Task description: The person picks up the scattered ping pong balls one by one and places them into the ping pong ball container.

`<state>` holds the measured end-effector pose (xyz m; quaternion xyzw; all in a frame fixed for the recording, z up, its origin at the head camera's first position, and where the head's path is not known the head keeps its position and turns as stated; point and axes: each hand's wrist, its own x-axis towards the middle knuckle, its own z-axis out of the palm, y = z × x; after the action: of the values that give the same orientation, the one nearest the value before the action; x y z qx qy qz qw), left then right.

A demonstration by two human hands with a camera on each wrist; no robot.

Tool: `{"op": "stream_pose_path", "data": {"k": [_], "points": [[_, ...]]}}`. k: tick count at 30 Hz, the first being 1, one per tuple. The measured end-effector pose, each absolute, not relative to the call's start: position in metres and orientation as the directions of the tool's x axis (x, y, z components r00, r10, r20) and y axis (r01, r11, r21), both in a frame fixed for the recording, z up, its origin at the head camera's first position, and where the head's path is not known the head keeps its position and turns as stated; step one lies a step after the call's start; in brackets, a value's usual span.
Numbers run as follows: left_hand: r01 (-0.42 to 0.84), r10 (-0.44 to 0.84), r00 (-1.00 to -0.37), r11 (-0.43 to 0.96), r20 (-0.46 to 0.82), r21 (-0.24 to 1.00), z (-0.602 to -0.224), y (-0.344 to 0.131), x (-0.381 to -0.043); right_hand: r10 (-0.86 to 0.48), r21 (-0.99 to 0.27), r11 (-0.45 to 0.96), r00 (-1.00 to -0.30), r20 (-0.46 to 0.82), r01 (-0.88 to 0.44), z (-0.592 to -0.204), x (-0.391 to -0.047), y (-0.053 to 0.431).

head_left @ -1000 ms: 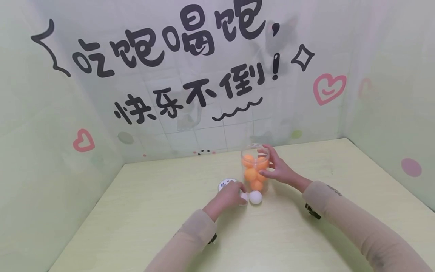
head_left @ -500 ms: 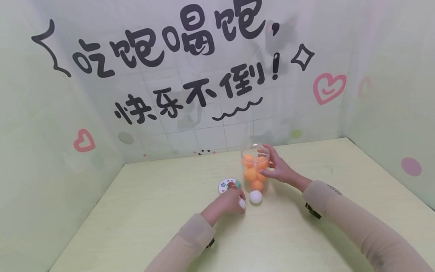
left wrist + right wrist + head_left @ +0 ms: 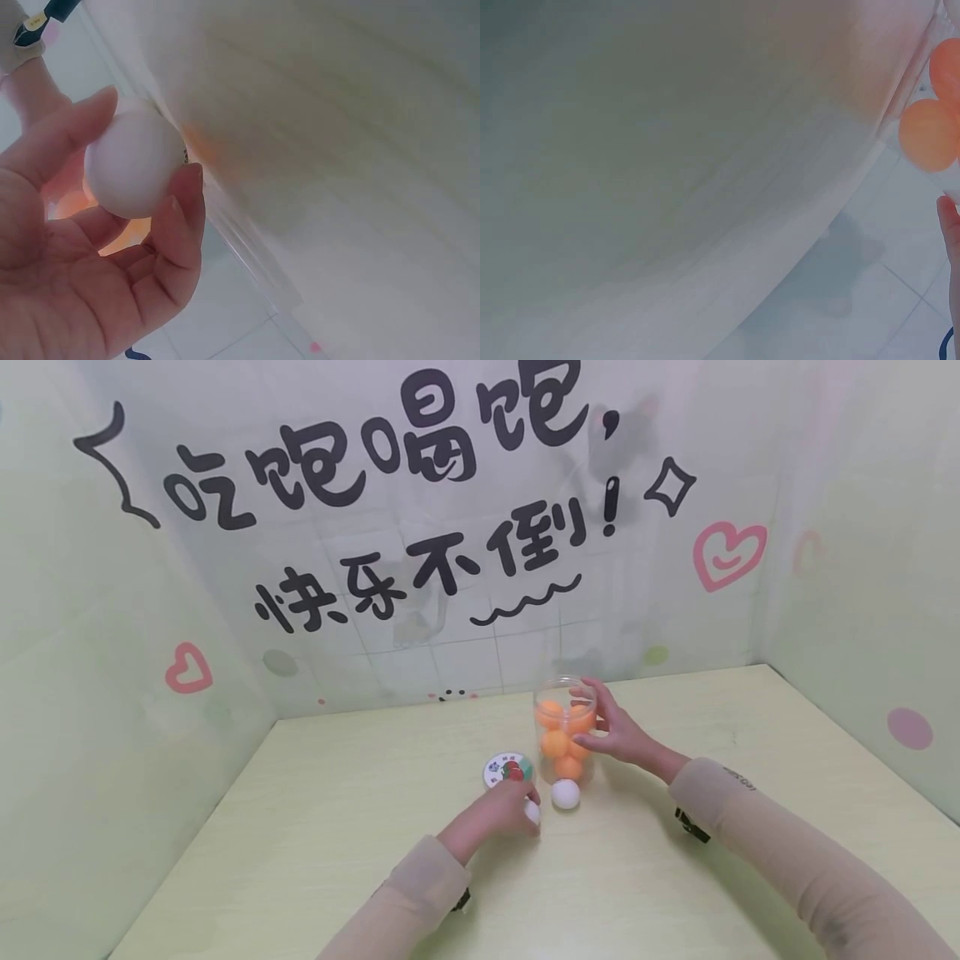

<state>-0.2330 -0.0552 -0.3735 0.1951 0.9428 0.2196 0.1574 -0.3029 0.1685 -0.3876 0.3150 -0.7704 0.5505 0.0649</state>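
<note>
My left hand (image 3: 498,810) pinches a white ping-pong ball (image 3: 135,161) between thumb and fingertips, low over the table. A second white ping-pong ball (image 3: 566,794) lies on the table just to its right, at the foot of a clear round jar (image 3: 564,693). Several orange ping-pong balls (image 3: 555,743) are heaped inside the jar. Around the jar's right side my right hand (image 3: 615,731) curls its thumb and fingers. Only a fingertip of that hand enters the right wrist view, beside the orange balls.
A round disc with printed pictures (image 3: 507,770) lies left of the jar, partly behind my left hand. The pale wooden table (image 3: 315,827) meets a printed wall covering (image 3: 420,668) at the back, and similar panels rise at both sides.
My left hand has drawn slightly left and toward me with its white ball, widening the gap to the other white ball and uncovering more of the disc. The right hand stays on the jar.
</note>
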Motion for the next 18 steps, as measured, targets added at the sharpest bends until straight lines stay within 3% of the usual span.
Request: {"op": "stream_pose_path", "data": {"k": [18], "points": [[0.302, 0.422, -0.892, 0.825, -0.165, 0.478, -0.355, -0.057, -0.232, -0.41, -0.807, 0.198, -0.795, 0.447, -0.556, -0.389, -0.303, 0.169]]}}
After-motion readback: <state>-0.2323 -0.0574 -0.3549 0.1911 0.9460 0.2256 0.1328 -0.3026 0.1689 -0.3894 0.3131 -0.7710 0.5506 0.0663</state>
